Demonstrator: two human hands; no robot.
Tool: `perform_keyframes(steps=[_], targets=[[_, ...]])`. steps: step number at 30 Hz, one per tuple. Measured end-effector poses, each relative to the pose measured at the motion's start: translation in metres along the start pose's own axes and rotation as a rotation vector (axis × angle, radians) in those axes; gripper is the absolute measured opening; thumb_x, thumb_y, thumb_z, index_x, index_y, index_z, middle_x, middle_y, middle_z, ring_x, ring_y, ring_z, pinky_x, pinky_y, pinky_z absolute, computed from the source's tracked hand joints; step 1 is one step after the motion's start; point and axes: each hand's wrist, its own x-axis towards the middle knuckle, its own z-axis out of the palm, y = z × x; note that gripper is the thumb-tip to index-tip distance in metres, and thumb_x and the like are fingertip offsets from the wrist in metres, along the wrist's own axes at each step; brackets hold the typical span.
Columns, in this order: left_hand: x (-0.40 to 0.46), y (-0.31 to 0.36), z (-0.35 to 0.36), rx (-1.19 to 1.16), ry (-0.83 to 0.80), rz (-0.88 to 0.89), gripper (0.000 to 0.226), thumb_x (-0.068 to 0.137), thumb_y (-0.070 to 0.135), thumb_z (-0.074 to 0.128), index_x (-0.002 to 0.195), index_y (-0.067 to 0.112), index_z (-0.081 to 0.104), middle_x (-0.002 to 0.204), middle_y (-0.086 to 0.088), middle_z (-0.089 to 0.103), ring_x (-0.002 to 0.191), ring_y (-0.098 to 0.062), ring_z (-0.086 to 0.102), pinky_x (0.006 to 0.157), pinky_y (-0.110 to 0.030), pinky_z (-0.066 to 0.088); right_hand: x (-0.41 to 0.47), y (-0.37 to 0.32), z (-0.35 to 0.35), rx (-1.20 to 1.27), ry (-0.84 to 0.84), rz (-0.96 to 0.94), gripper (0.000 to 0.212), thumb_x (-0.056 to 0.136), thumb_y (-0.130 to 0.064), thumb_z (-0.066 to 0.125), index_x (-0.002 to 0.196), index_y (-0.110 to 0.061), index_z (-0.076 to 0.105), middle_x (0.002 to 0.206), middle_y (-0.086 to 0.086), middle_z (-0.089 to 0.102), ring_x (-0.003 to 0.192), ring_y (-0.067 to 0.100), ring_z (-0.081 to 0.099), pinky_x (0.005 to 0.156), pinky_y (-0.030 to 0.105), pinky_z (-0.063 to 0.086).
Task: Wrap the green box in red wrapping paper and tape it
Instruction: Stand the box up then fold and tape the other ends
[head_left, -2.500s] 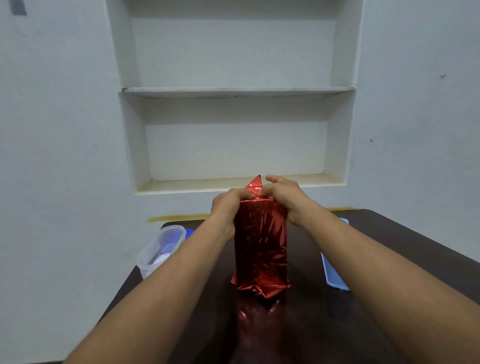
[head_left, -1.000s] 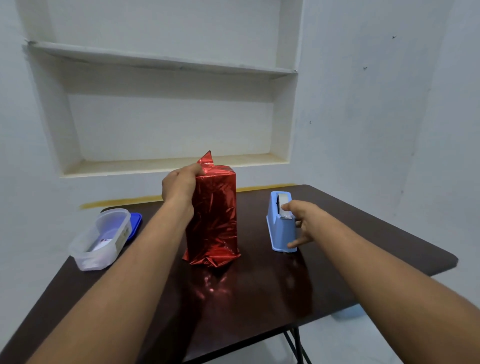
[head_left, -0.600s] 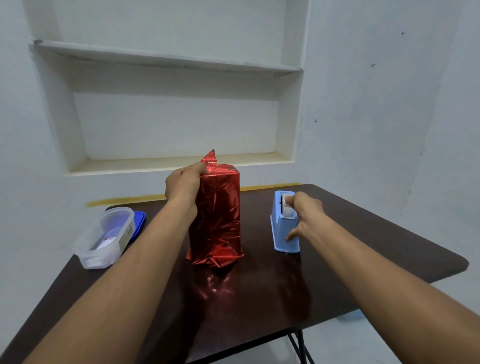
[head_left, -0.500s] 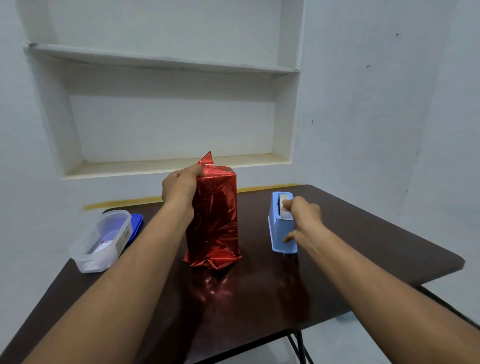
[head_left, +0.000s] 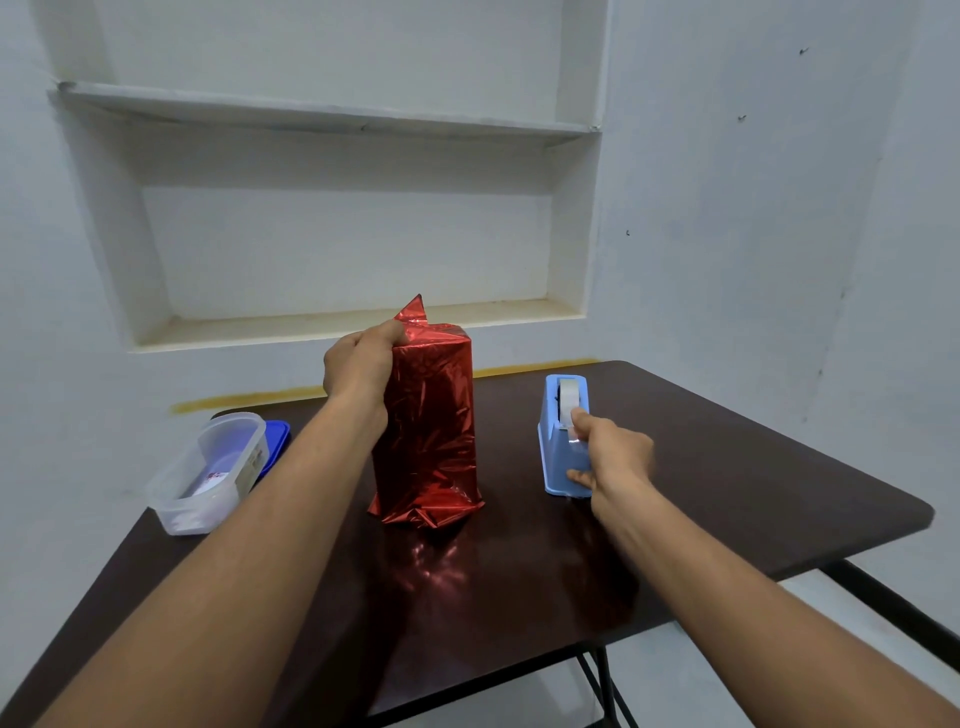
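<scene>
The box, fully covered in shiny red wrapping paper (head_left: 428, 426), stands upright in the middle of the dark table (head_left: 727, 467); no green shows. My left hand (head_left: 358, 364) grips its upper left edge and pins a folded paper flap at the top, where one red corner sticks up. To the right stands a light blue tape dispenser (head_left: 558, 441) with a roll of clear tape. My right hand (head_left: 613, 457) rests against the dispenser's near end, thumb and forefinger pinched on the tape end (head_left: 574, 423) at the cutter.
A clear plastic container (head_left: 208, 473) sits at the table's left edge with a blue lid (head_left: 275, 441) behind it. A recessed wall shelf (head_left: 353, 322) lies beyond the table. The table's right edge and metal legs (head_left: 597, 675) are in view.
My right hand left the top of the wrapped box, went right to the dispenser and pinched the tape end, drawing it slightly toward me. My left hand stays on the box top.
</scene>
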Motion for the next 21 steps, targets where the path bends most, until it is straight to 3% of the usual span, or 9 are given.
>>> perform_keyframes(steps=[5,9,12,15,18,21], targets=[[-0.002,0.001,0.000,0.002,-0.004,0.004,0.031,0.055,0.030,0.076,0.085,0.019,0.075,0.093,-0.006,0.074,0.102,-0.032,0.073,0.089,-0.048,0.060,0.000,0.001,0.004,0.028,0.017,0.008,0.020,0.076,-0.020,0.084,0.084,-0.010,0.068,0.094,0.008,0.070,0.082,0.024,0.068,0.077,0.049,0.064],[-0.004,0.002,-0.001,0.003,-0.007,0.006,0.031,0.055,0.029,0.075,0.084,0.018,0.075,0.096,-0.009,0.076,0.101,-0.032,0.073,0.091,-0.049,0.061,-0.003,0.013,0.001,-0.010,0.039,0.036,0.029,0.074,-0.012,0.081,0.100,-0.005,0.072,0.091,0.006,0.067,0.077,0.021,0.065,0.078,0.045,0.064],[-0.003,0.002,-0.002,0.002,-0.013,0.001,0.032,0.052,0.030,0.075,0.082,0.018,0.075,0.094,-0.008,0.076,0.101,-0.033,0.073,0.091,-0.052,0.060,-0.002,0.019,-0.005,-0.046,0.030,0.013,0.035,0.079,-0.018,0.086,0.111,-0.009,0.074,0.091,0.002,0.067,0.085,0.022,0.069,0.084,0.045,0.063],[-0.004,0.002,-0.003,-0.004,-0.023,0.003,0.037,0.052,0.030,0.076,0.087,0.017,0.076,0.093,-0.007,0.076,0.100,-0.033,0.074,0.091,-0.052,0.061,0.004,0.019,-0.008,-0.142,0.039,-0.040,0.043,0.079,-0.023,0.088,0.118,-0.009,0.075,0.108,0.008,0.073,0.091,0.025,0.071,0.086,0.045,0.062],[-0.004,0.001,-0.002,-0.007,-0.034,0.004,0.035,0.054,0.029,0.076,0.087,0.016,0.076,0.090,-0.006,0.075,0.097,-0.031,0.074,0.091,-0.050,0.061,0.006,0.014,-0.010,-0.291,0.042,-0.102,0.042,0.078,-0.027,0.088,0.115,-0.010,0.078,0.107,0.009,0.075,0.090,0.025,0.072,0.087,0.043,0.062],[-0.004,0.002,-0.002,-0.010,-0.038,0.009,0.034,0.055,0.028,0.076,0.087,0.016,0.076,0.087,-0.006,0.074,0.085,-0.029,0.072,0.087,-0.049,0.060,0.008,0.012,-0.017,-0.403,0.012,-0.133,0.036,0.076,-0.018,0.087,0.111,-0.013,0.080,0.100,0.004,0.076,0.080,0.018,0.070,0.074,0.033,0.061]])
